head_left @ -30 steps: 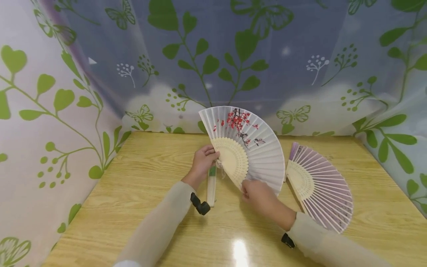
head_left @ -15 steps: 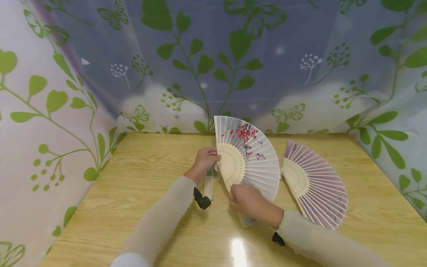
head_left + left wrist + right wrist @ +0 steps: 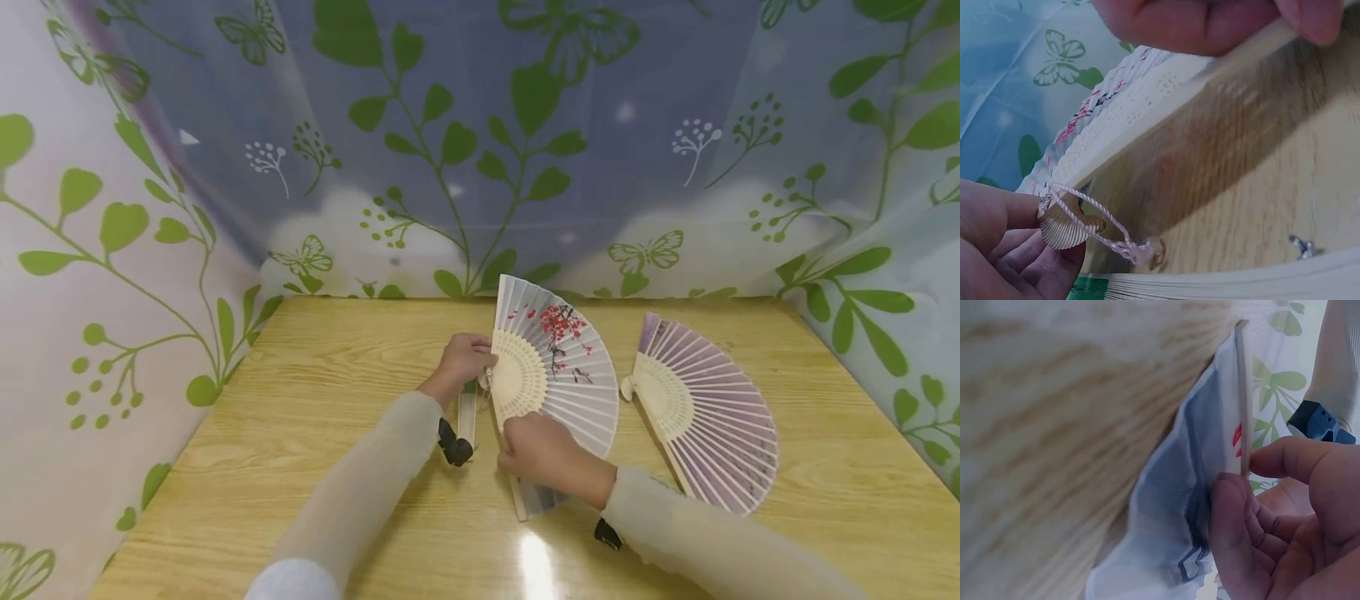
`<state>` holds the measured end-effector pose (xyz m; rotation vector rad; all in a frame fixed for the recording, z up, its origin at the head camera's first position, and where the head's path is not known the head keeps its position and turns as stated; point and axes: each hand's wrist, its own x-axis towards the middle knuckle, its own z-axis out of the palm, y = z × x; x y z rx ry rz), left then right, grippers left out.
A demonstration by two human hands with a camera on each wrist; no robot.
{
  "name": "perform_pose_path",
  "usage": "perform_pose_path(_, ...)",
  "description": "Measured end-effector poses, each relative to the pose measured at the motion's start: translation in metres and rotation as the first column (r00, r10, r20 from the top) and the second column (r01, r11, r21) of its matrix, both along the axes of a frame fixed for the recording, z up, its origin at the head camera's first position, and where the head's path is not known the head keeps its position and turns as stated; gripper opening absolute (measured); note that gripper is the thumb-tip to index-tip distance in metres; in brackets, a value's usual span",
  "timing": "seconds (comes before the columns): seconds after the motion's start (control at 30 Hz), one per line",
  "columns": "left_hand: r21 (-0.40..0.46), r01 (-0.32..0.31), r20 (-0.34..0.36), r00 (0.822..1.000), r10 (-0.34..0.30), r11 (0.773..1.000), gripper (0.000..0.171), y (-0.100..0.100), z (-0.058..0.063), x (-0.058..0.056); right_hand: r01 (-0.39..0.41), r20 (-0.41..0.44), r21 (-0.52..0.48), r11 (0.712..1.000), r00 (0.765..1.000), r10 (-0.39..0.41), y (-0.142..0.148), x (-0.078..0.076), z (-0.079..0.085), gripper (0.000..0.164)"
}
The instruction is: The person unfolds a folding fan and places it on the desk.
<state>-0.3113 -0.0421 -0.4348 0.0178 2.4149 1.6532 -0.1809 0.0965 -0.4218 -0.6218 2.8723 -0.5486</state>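
Note:
A white folding fan with red blossoms and pale pierced ribs is spread in the middle of the head view. My left hand pinches it at the pivot end. There a ridged shell charm on a twisted pink cord hangs against the left fingers. My right hand pinches the fan's near outer rib between thumb and fingers, also seen in the right wrist view with the cloth falling in folds beside it. A folded fan with a green band lies just below my left hand, partly covered.
A purple folding fan lies spread on the wooden table to the right, a small pale shell-like charm at its pivot. Behind the table hangs a cloth printed with leaves and butterflies. Black wrist cameras sit on both sleeves.
The white fan has turned clockwise and come lower, its near outer rib swinging toward the person. My right hand has moved left and nearer with that rib; the left hand stays at the pivot.

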Motion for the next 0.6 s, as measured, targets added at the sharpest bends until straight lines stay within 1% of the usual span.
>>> perform_pose_path(0.07,-0.02,0.006,-0.012,1.0,-0.007,1.0,0.034,0.0011,-0.0026,-0.0009,0.0,0.009,-0.002,1.0,1.0,0.0,0.0011,0.0,0.0001,0.025)
perform_pose_path(0.13,-0.064,0.017,-0.037,0.999,-0.019,0.998,0.035,0.0015,-0.0044,-0.0007,-0.002,0.014,-0.001,1.0,1.0,0.002,0.0022,-0.0002,-0.0001,0.025)
perform_pose_path(0.23,-0.156,0.036,-0.074,0.996,-0.048,0.987,0.038,0.0022,-0.0049,0.001,-0.01,0.014,0.002,1.0,1.0,0.01,0.0034,-0.0001,-0.0006,0.025)
perform_pose_path(0.3,-0.222,0.049,-0.096,0.993,-0.071,0.974,0.04,0.0028,-0.0049,0.0021,-0.011,0.016,-0.001,1.0,1.0,0.011,0.0041,-0.0003,-0.0018,0.025)
perform_pose_path(0.4,-0.286,0.067,-0.119,0.987,-0.105,0.956,0.04,0.004,-0.0047,0.0038,-0.01,0.02,-0.008,1.0,1.0,0.01,0.0048,-0.0001,-0.0028,0.023)
perform_pose_path(0.53,-0.373,0.08,-0.171,0.973,-0.153,0.925,0.03,0.0059,-0.0051,0.0059,-0.003,0.022,-0.006,1.0,1.0,0.003,0.0053,-0.0005,-0.0038,0.022)
perform_pose_path(0.6,-0.419,0.072,-0.202,0.965,-0.17,0.905,0.024,0.0067,-0.0055,0.0067,-0.002,0.019,0.004,1.0,1.0,0.002,0.0053,-0.001,-0.0047,0.022)
